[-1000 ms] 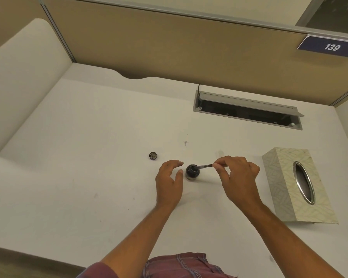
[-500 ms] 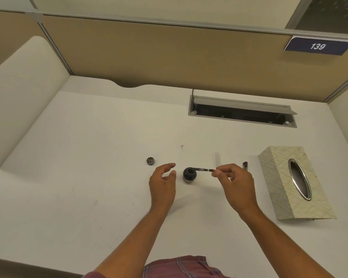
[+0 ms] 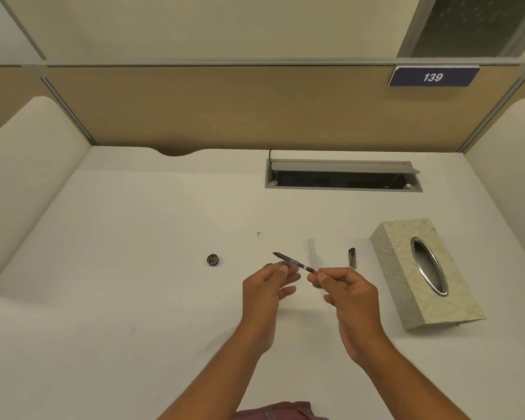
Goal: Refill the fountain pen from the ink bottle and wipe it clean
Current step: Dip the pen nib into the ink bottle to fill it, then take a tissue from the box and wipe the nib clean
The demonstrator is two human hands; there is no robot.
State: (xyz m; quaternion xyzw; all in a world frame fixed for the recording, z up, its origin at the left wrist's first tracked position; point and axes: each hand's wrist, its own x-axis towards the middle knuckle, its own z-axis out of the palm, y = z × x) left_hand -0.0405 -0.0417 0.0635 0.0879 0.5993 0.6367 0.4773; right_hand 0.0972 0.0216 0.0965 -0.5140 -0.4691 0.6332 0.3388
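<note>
The thin dark fountain pen (image 3: 288, 259), stripped to its nib section and ink tube, is held above the desk with its nib pointing up and left. My right hand (image 3: 347, 297) pinches its reddish rear end. My left hand (image 3: 269, 287) grips its middle between thumb and fingers. The ink bottle (image 3: 268, 265) is almost fully hidden behind my left hand; only a dark sliver shows. Its round dark cap (image 3: 213, 260) lies to the left on the desk. The pen's cap (image 3: 352, 257) lies to the right, with a clear barrel (image 3: 311, 249) beside it.
A patterned tissue box (image 3: 406, 286) with an oval metal opening stands at the right. An open cable tray (image 3: 343, 177) is sunk into the white desk (image 3: 134, 268) at the back. Partition walls close off the left, back and right.
The pen has come up out of the ink bottle and now tilts nib-up to the left. My left hand has moved from beside the bottle onto the pen.
</note>
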